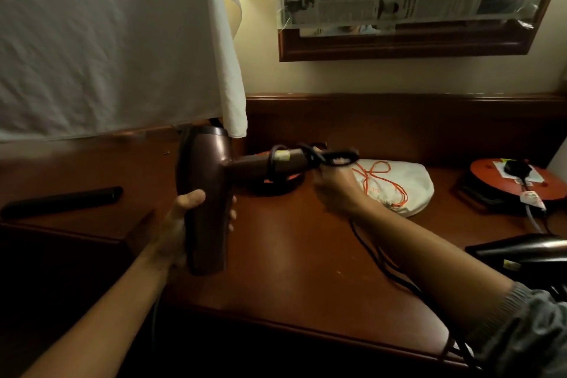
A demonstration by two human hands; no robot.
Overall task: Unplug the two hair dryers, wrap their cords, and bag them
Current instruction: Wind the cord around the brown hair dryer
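Observation:
My left hand [178, 224] grips the barrel of a brown hair dryer [205, 190], held above the desk with its handle pointing right. Black cord [325, 156] is looped around the handle's end, and my right hand [334, 187] holds that cord just below the loops. The rest of the cord trails down under my right forearm toward the desk's front edge. A white drawstring bag [408, 184] with orange strings lies flat behind my right hand. The second hair dryer [521, 250], dark and glossy, lies at the right edge of the desk.
A red-topped cord reel [518, 181] with a plug in it sits at the back right, and another round reel [270, 187] lies behind the dryer handle. A black bar-shaped object [61, 201] lies at left. White cloth [107, 40] hangs over the left; a framed mirror [399, 46] covered in newspaper hangs above.

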